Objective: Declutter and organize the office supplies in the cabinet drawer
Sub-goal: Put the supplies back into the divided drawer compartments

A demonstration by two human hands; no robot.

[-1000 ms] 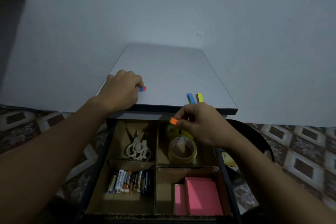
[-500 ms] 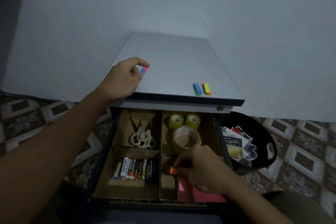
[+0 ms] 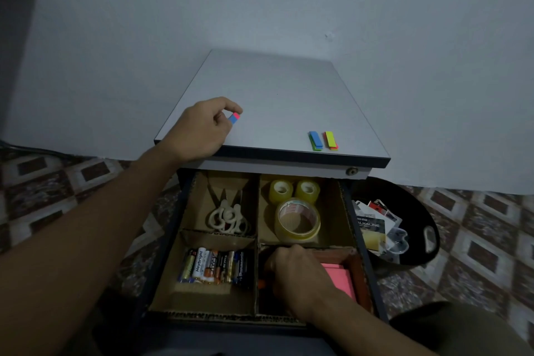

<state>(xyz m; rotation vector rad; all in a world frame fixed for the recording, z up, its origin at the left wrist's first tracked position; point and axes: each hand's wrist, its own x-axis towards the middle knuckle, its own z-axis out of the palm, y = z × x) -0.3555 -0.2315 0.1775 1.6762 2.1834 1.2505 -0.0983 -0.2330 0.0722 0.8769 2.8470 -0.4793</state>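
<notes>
At the cabinet's left front corner, left hand [image 3: 199, 130]: thumb and forefinger pinch a small blue-and-pink stack of sticky tabs [image 3: 234, 117], held just above the grey cabinet top [image 3: 274, 89].
Open drawer [image 3: 372, 269]: pulled out below the top, split by cardboard dividers into four compartments.
Front-left compartment: a row of assorted AA batteries [image 3: 216, 266] lying side by side.
Back-left compartment: cream-handled scissors [image 3: 228, 218], blades pointing to the back.
Front-right compartment, right hand [image 3: 300, 277]: fingers curled downward; a small orange sticky tab [image 3: 261, 284] peeks out at the fingertips, but whether it is gripped cannot be told.
Back-right compartment: two small yellowish tape rolls [image 3: 294, 191] behind a large clear tape roll [image 3: 299, 222].
Cabinet top, front right: a blue-and-green tab stack [image 3: 315, 140] just beside a yellow-and-orange tab stack [image 3: 331, 140].
Beside the right hand: a pink sticky-note pad [image 3: 339, 279].
Floor, far right: a black round bin [image 3: 427, 240] holding torn packaging.
</notes>
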